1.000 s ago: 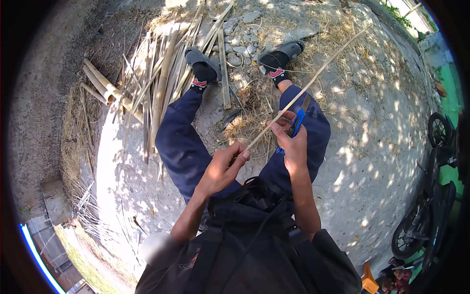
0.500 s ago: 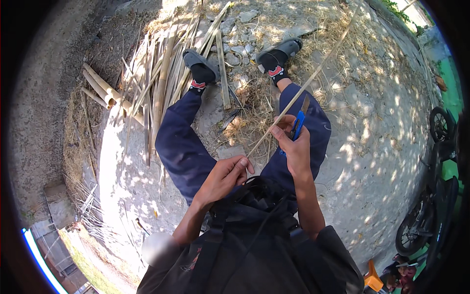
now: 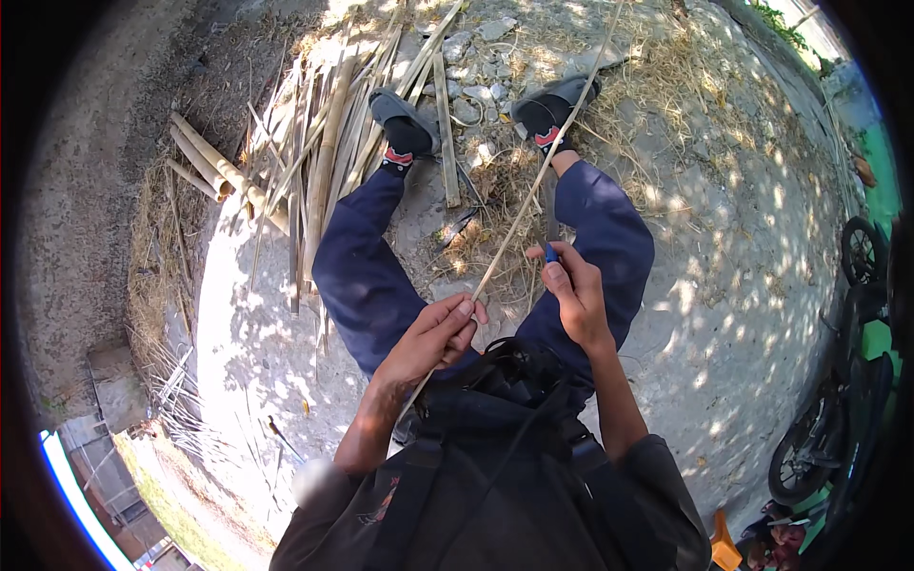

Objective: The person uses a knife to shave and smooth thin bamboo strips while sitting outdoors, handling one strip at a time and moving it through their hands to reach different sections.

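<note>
My left hand is closed in a pinch round a long thin bamboo strip, over my lap. The strip runs from beside my left forearm up past the right shoe to the far edge of the view. Closed round a blue-handled knife, my right hand is just right of the strip and apart from it. Most of the knife's handle is hidden in the fingers, and its blade points away from me.
Split bamboo slats lie piled beyond my left leg, with thicker bamboo poles beside them. Broken stones and dry shavings are between my feet. Thin pale strips lie at left. A motorbike stands far right.
The strip has slid back through my left hand, its near end now beside my left forearm. My right hand has left the strip, and the knife has turned, showing less of its handle.
</note>
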Motion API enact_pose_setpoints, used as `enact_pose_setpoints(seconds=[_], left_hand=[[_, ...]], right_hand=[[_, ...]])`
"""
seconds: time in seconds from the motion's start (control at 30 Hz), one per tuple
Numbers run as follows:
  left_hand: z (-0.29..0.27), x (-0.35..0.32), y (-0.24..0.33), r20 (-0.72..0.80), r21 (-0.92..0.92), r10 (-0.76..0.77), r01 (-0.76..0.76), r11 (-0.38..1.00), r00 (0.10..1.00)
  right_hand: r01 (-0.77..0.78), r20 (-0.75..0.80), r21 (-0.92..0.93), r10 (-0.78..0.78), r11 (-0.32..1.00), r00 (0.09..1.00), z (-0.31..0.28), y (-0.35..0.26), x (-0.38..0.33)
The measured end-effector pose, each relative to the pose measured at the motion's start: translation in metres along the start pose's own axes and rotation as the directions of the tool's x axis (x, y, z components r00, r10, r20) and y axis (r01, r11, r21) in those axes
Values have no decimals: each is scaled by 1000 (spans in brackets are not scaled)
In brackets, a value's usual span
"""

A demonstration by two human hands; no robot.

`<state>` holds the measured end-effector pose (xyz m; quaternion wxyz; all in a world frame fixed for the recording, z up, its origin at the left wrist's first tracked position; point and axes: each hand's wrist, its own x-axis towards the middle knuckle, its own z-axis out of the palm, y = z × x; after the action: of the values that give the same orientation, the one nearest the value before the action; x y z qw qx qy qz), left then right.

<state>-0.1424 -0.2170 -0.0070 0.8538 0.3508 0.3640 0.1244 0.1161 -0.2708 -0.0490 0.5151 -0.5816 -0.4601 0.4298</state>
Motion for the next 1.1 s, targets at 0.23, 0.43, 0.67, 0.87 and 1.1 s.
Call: enact_pose_setpoints(seconds=[0.23,0.43,0.67,0.87,1.1], left_hand=[[13,-8,1,126,-78,-60,70,994,990],[21,-20,8,124,48,-20,14,999,992],[19,-25,6,53,148,115,-122,981,992],[23,-25,5,52,188,125,-132,973,991],[26,-26,4,-39,327,188,-165,930,981]], right_hand=[[37,-6,68,-36,997,999,12,-14,-1],[-206,43,334,203,920,978,19,-30,3],[-236,75,388,225,891,972,22,-35,1],[-243,60,371,238,896,969,20,-35,2],[-246,105,351,223,903,969,19,-44,4]])
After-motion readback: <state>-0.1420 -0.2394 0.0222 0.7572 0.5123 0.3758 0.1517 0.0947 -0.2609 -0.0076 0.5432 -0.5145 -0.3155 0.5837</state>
